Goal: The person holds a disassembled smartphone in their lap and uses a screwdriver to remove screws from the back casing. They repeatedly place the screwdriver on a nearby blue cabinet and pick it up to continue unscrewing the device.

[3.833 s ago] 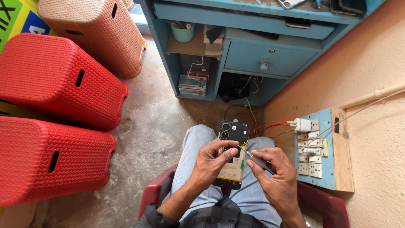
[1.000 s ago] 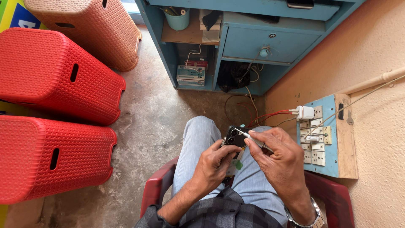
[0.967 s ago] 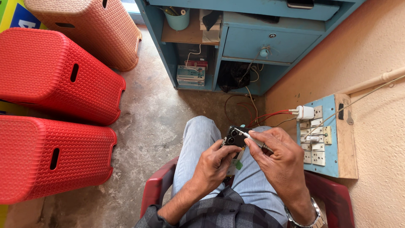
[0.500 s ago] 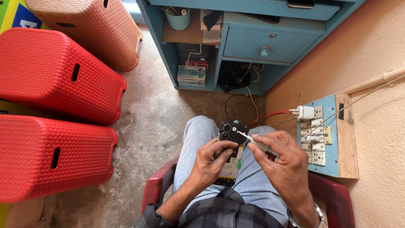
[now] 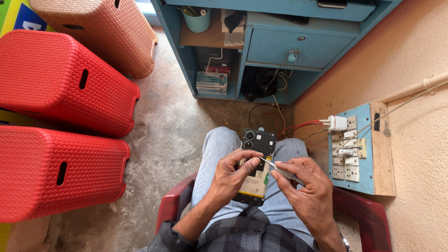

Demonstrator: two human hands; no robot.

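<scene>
An opened phone [image 5: 258, 142] with its back cover off lies above my lap, camera end pointing away from me, its inner board and yellowish battery showing. My left hand [image 5: 232, 176] grips its left edge, thumb across the middle. My right hand [image 5: 305, 186] holds a small screwdriver [image 5: 274, 166] like a pen. The tip touches the phone's inside just below the camera block. I sit on a dark red plastic chair [image 5: 173, 205], jeans-clad legs under the phone.
Red plastic stools [image 5: 56, 79] and a pink one [image 5: 100, 28] stand at the left on the concrete floor. A blue desk [image 5: 280, 46] with a drawer and shelves is ahead. A blue switchboard [image 5: 352, 149] with a white plug is on the right wall.
The phone has been lifted slightly and turned so its camera end shows more. My right hand has brought the screwdriver tip onto the phone's middle. The view has shifted a little.
</scene>
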